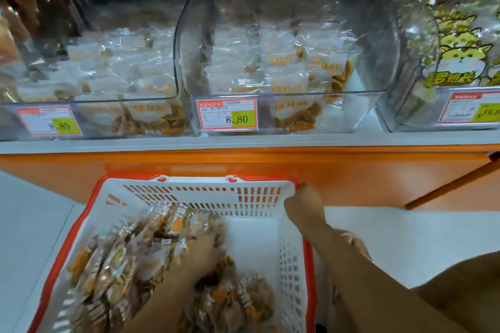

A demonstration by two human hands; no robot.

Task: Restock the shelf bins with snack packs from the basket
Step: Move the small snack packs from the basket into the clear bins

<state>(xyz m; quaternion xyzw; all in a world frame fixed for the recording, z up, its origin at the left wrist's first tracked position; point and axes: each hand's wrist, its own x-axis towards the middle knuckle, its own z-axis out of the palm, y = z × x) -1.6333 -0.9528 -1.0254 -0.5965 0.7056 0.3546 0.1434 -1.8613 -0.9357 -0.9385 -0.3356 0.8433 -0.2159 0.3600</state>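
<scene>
Nearest, the left hand (208, 249) is buried palm-down in the heap of snack packs (121, 259) filling the left of the white, orange-rimmed basket (259, 240); its fingers are hidden among the wrappers, so whether they grip anything cannot be told. The right hand (304, 204) curls closed over the basket's far right corner. Beyond, three clear shelf bins stand side by side: the left bin (89, 67) and middle bin (273, 62) carry tags reading 8.80, the right bin (446, 48) shows a yellow cartoon-animal bag.
</scene>
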